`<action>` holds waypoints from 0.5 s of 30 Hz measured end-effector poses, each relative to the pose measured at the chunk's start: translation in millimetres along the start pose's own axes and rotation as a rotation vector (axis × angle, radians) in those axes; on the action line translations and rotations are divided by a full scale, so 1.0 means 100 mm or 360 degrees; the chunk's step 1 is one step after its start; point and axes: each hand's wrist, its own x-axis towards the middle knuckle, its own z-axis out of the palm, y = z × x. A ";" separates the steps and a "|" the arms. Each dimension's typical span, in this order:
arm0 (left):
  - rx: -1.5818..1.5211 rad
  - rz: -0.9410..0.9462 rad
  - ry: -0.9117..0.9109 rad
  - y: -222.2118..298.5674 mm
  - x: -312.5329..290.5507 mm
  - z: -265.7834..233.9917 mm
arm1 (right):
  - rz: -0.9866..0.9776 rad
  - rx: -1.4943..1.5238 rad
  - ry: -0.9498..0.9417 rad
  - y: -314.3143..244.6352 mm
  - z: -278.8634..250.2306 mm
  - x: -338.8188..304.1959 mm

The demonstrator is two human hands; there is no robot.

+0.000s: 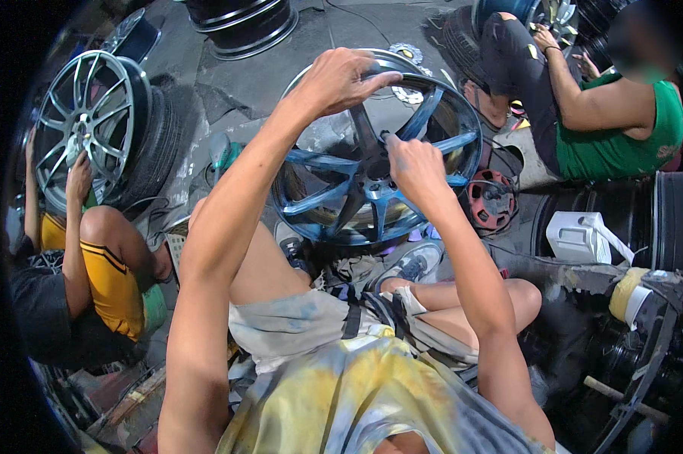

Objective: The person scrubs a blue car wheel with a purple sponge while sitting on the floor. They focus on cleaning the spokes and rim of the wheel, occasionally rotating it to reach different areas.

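Observation:
A blue and dark alloy wheel [300,203] stands tilted between my legs, its spokes patchy with worn blue and bare grey. My left hand [341,82] grips its far upper rim, the back of the hand toward me and one digit stretched along the edge. Just right of the hub my right hand [419,170] is closed, knuckles up, over the spokes. A small dark bit shows at its fingertips, too little to name. What lies under the curled fingers is hidden.
Left, a co-worker handles a grey multi-spoke wheel [54,144] beside a tyre [163,144]. Another person in a green top [622,113] sits at right. Nearby are a red reel-like disc [491,200], a white container [578,236] and a black rim [243,26].

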 end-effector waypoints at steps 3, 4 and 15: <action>0.0040 -0.0034 -0.0036 -0.07 -0.04 -0.02 | 0.0023 0.0109 0.0009 -0.04 -0.01 -0.06; 0.0026 -0.0019 -0.0010 -0.10 -0.11 -0.05 | 0.0026 0.0162 -0.0006 -0.11 -0.04 -0.15; -0.0060 -0.0075 0.0083 -0.17 -0.43 -0.28 | 0.0158 0.0708 0.0149 -0.41 0.13 -0.44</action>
